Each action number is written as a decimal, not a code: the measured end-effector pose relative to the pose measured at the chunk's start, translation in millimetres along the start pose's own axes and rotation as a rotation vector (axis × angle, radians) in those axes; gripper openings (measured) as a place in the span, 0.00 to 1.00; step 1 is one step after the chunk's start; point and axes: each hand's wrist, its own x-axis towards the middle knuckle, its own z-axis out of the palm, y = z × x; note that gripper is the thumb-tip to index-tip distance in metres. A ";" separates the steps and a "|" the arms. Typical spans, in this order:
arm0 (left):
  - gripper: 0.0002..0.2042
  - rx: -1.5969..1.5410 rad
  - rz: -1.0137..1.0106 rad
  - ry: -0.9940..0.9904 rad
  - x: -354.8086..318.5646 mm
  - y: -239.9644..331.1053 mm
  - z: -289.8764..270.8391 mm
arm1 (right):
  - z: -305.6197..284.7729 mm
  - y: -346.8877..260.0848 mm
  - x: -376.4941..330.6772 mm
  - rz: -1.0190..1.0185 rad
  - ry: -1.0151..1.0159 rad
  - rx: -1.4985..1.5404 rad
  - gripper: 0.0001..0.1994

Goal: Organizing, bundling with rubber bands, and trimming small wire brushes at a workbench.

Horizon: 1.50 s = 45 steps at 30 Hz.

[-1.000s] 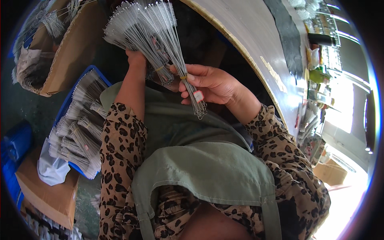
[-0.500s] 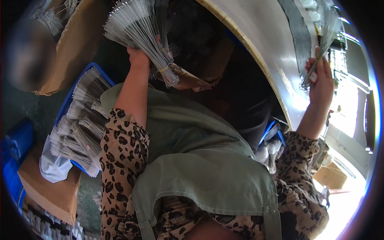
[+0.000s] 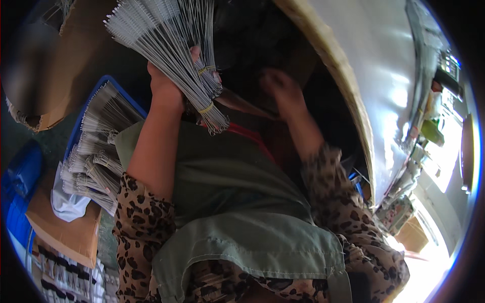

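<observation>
My left hand [image 3: 169, 83] is closed around bundles of thin wire brushes [image 3: 161, 48], with white bristle ends fanned toward the top and looped wire ends at the bottom. Yellow bands tie the wires near the loops. To the right of them, my right hand [image 3: 280, 86] is over the dark space beside the table edge. Motion smears its fingers, and no bundle shows in it. A blue crate [image 3: 108, 78] at my left holds several more brush bundles [image 3: 96, 151].
A pale, shiny table [image 3: 364, 60] with a worn, curved edge runs along the right. Cardboard boxes stand at upper left [image 3: 81, 55] and lower left [image 3: 65, 227], the latter beside a white cloth bag [image 3: 70, 204] and blue plastic [image 3: 22, 171]. Clutter [image 3: 429, 131] lines the table's far side.
My right hand has come left from the table, where it held a brush bundle, to near my left hand. My left hand has shifted slightly left and lower, still gripping its bundles.
</observation>
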 end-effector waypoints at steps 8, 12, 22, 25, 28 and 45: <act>0.35 0.279 0.052 0.027 16.3 -43.0 -19.9 | 7.0 200.7 149.4 -0.189 0.052 -0.183 0.17; 0.42 0.369 0.044 -0.054 -9.7 -57.5 -11.8 | 5.7 230.3 192.7 -0.104 0.048 -0.181 0.16; 0.47 0.321 0.136 -0.151 2.5 -26.9 29.3 | -118.8 274.6 240.3 -0.100 0.118 -0.118 0.16; 0.48 0.343 0.102 -0.013 5.7 -29.3 -19.1 | -37.9 195.6 184.8 0.245 -0.026 0.331 0.16; 0.50 0.254 0.107 -0.047 6.2 -24.7 -10.0 | -64.8 82.5 144.4 0.558 0.044 0.674 0.17; 0.40 -0.076 0.111 -0.120 0.6 -2.8 6.2 | -59.8 28.9 136.5 0.151 -0.009 0.688 0.20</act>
